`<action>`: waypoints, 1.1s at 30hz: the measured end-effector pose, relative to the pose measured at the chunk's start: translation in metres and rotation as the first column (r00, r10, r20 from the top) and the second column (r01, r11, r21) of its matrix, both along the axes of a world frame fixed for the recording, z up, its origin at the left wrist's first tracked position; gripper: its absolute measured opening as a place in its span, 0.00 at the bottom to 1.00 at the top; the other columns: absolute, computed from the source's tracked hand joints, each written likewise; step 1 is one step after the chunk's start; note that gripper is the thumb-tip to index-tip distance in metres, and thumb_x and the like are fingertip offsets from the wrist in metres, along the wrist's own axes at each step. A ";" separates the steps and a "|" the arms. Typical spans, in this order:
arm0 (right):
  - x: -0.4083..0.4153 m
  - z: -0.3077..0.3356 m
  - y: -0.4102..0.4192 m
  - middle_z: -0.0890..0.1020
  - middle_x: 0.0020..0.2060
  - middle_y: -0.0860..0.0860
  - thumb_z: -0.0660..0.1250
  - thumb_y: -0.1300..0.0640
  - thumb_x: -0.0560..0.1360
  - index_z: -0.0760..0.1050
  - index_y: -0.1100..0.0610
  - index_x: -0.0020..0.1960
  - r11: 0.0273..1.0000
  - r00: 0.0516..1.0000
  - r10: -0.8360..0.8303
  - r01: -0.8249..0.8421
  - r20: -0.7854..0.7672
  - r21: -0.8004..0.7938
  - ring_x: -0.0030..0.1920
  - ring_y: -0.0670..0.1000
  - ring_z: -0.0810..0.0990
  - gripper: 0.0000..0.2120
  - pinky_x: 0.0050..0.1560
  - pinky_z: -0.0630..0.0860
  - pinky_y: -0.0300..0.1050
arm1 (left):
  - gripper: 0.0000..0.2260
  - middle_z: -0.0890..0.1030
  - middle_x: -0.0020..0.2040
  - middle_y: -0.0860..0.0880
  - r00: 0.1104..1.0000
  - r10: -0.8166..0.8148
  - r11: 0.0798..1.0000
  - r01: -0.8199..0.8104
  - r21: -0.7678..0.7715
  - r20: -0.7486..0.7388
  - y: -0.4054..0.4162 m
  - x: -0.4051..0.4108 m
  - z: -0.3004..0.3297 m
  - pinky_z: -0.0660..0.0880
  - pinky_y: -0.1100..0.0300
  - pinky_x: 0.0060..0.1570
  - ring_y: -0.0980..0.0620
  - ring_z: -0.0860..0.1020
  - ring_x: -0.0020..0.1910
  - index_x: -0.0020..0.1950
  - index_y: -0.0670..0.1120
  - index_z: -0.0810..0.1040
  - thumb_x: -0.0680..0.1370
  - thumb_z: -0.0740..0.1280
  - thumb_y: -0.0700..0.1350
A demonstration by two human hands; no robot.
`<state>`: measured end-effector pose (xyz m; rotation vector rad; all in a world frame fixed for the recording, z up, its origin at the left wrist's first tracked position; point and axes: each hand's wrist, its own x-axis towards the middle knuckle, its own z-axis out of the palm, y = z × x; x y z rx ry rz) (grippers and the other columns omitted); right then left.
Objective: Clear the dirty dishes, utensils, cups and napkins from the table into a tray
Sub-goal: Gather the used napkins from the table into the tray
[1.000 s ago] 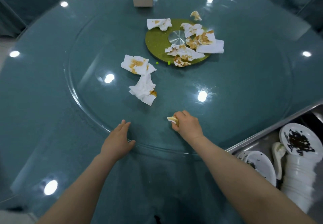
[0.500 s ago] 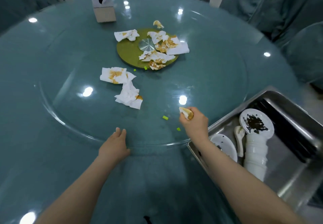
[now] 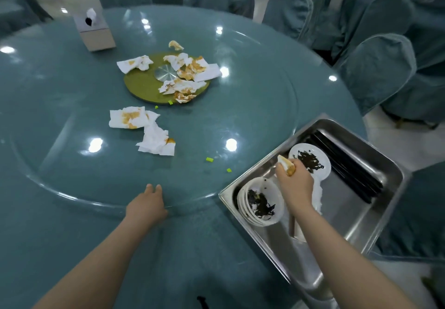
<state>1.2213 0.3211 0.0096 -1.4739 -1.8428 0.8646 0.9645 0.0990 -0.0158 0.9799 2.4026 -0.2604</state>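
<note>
In the head view, our right hand (image 3: 294, 183) is over the steel tray (image 3: 375, 214), with the fingers curled around a small crumpled napkin (image 3: 286, 163) stained orange. We hold it above the tray, between the white plate (image 3: 310, 161) with dark leaves and the stack of bowls (image 3: 261, 201), probably so that it falls inside when we let go. The napkin is a short wad; its white tip points up and to the left, away from the wrist, and its stained end sits in the fingers.

Our left hand (image 3: 147, 206) lies flat on the edge of the glass turntable (image 3: 252, 120), fingers straight and holding nothing; we judge it steadies the glass or is ready to turn it. More dirty napkins (image 3: 142, 128) are on the glass, well apart from the tray, and others lie on the green centre disc (image 3: 142, 84). A tissue box (image 3: 95, 32) stands at the far side.
</note>
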 end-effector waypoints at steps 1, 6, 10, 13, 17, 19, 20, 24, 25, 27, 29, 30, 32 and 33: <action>0.006 -0.001 0.003 0.78 0.33 0.45 0.66 0.49 0.74 0.71 0.47 0.38 1.000 1.000 -0.011 0.011 0.017 0.006 0.35 0.43 0.75 0.07 0.31 0.64 0.37 | 0.36 0.52 0.77 0.45 1.000 -0.002 1.000 0.002 0.003 -0.002 0.002 0.003 0.000 0.70 0.50 0.62 0.43 0.68 0.69 0.78 0.46 0.49 0.76 0.64 0.54; 0.029 -0.010 0.024 0.79 0.46 0.51 0.66 0.45 0.74 0.74 0.51 0.51 0.997 0.996 0.022 -0.016 0.086 -0.070 0.44 0.52 0.77 0.11 0.43 0.68 0.43 | 0.34 0.52 0.77 0.45 1.000 0.000 1.000 0.000 0.013 -0.008 0.016 0.019 0.002 0.71 0.50 0.61 0.43 0.69 0.67 0.77 0.46 0.49 0.77 0.62 0.51; 0.032 -0.014 0.035 0.79 0.54 0.52 0.62 0.43 0.77 0.75 0.53 0.60 0.978 0.982 0.151 -0.131 0.117 -0.161 0.52 0.51 0.76 0.18 0.49 0.67 0.44 | 0.34 0.49 0.78 0.45 1.000 -0.020 1.000 0.020 0.005 0.008 0.021 0.024 0.004 0.70 0.50 0.63 0.43 0.67 0.70 0.78 0.46 0.48 0.77 0.61 0.52; 0.028 -0.013 0.037 0.80 0.56 0.51 0.58 0.45 0.80 0.76 0.55 0.61 0.966 0.979 0.181 -0.160 0.089 -0.202 0.53 0.50 0.76 0.18 0.51 0.69 0.43 | 0.35 0.47 0.79 0.45 0.999 -0.032 0.999 0.032 -0.001 0.028 0.024 0.027 0.005 0.68 0.50 0.66 0.44 0.64 0.72 0.78 0.46 0.47 0.78 0.61 0.53; 0.020 -0.010 0.038 0.81 0.54 0.51 0.56 0.49 0.81 0.77 0.56 0.58 0.971 0.973 0.196 -0.176 0.121 -0.162 0.53 0.49 0.76 0.16 0.49 0.65 0.41 | 0.34 0.47 0.79 0.46 0.998 -0.031 0.999 0.031 0.014 0.052 0.024 0.028 0.006 0.66 0.52 0.67 0.45 0.63 0.73 0.78 0.47 0.48 0.78 0.61 0.53; 0.011 -0.008 0.038 0.81 0.53 0.51 0.58 0.52 0.80 0.78 0.56 0.58 0.974 0.973 0.204 -0.190 0.110 -0.126 0.51 0.48 0.76 0.13 0.48 0.67 0.41 | 0.33 0.49 0.79 0.46 0.998 -0.031 0.999 0.029 0.033 0.058 0.023 0.026 0.007 0.66 0.53 0.67 0.46 0.63 0.73 0.78 0.47 0.49 0.77 0.61 0.53; 0.005 -0.006 0.038 0.81 0.53 0.50 0.59 0.54 0.79 0.78 0.56 0.58 0.974 0.972 0.209 -0.197 0.108 -0.114 0.50 0.47 0.75 0.13 0.49 0.68 0.41 | 0.33 0.49 0.79 0.46 0.998 -0.029 0.999 0.027 0.043 0.062 0.023 0.024 0.007 0.66 0.54 0.67 0.47 0.63 0.73 0.78 0.48 0.50 0.77 0.61 0.53; -0.025 -0.003 0.037 0.80 0.54 0.50 0.64 0.56 0.77 0.78 0.53 0.58 0.963 0.957 0.260 -0.248 0.127 -0.101 0.50 0.47 0.77 0.11 0.53 0.71 0.41 | 0.30 0.54 0.78 0.47 0.996 -0.016 0.997 0.009 0.080 0.087 0.022 0.015 0.009 0.63 0.55 0.68 0.48 0.62 0.74 0.78 0.48 0.55 0.78 0.61 0.53; -0.033 -0.003 0.036 0.80 0.54 0.50 0.65 0.57 0.76 0.78 0.53 0.57 0.960 0.950 0.276 -0.263 0.144 -0.099 0.50 0.48 0.77 0.11 0.53 0.71 0.42 | 0.29 0.56 0.78 0.47 0.995 -0.010 0.996 0.001 0.092 0.096 0.023 0.013 0.010 0.63 0.56 0.68 0.49 0.63 0.73 0.77 0.48 0.57 0.78 0.61 0.53; -0.052 -0.006 0.035 0.80 0.55 0.50 0.66 0.58 0.75 0.79 0.53 0.57 0.944 0.924 0.330 -0.318 0.193 -0.094 0.49 0.48 0.77 0.11 0.53 0.70 0.40 | 0.28 0.63 0.75 0.47 0.993 0.021 0.990 -0.037 0.134 0.120 0.024 0.006 0.011 0.65 0.57 0.65 0.48 0.67 0.71 0.75 0.48 0.61 0.77 0.62 0.53; -0.072 -0.011 0.033 0.81 0.55 0.51 0.67 0.60 0.74 0.79 0.55 0.58 0.919 0.889 0.394 -0.376 0.234 -0.121 0.46 0.47 0.77 0.12 0.50 0.69 0.38 | 0.25 0.70 0.71 0.47 0.987 0.053 0.978 -0.082 0.193 0.149 0.025 0.000 0.012 0.68 0.59 0.60 0.48 0.71 0.67 0.73 0.48 0.65 0.77 0.64 0.52; -0.081 -0.013 0.033 0.81 0.56 0.51 0.68 0.60 0.74 0.79 0.56 0.58 0.904 0.863 0.427 -0.401 0.270 -0.148 0.48 0.49 0.78 0.13 0.51 0.70 0.38 | 0.25 0.71 0.70 0.47 0.984 0.066 0.970 -0.102 0.220 0.163 0.025 -0.003 0.011 0.68 0.59 0.60 0.48 0.71 0.66 0.73 0.48 0.66 0.76 0.65 0.51; -0.098 -0.020 0.034 0.81 0.57 0.53 0.67 0.61 0.74 0.78 0.56 0.59 0.873 0.773 0.488 -0.445 0.405 -0.201 0.55 0.53 0.79 0.14 0.56 0.71 0.42 | 0.30 0.64 0.74 0.45 0.981 0.087 0.959 -0.130 0.252 0.173 0.024 -0.009 0.007 0.65 0.57 0.64 0.47 0.67 0.70 0.75 0.48 0.60 0.76 0.66 0.51; -0.106 -0.023 0.035 0.80 0.58 0.55 0.66 0.61 0.74 0.78 0.56 0.60 0.863 0.712 0.502 -0.454 0.492 -0.223 0.58 0.56 0.78 0.14 0.57 0.72 0.44 | 0.33 0.57 0.77 0.45 0.982 0.095 0.957 -0.136 0.256 0.164 0.022 -0.011 0.004 0.63 0.56 0.67 0.47 0.62 0.73 0.77 0.48 0.57 0.75 0.67 0.51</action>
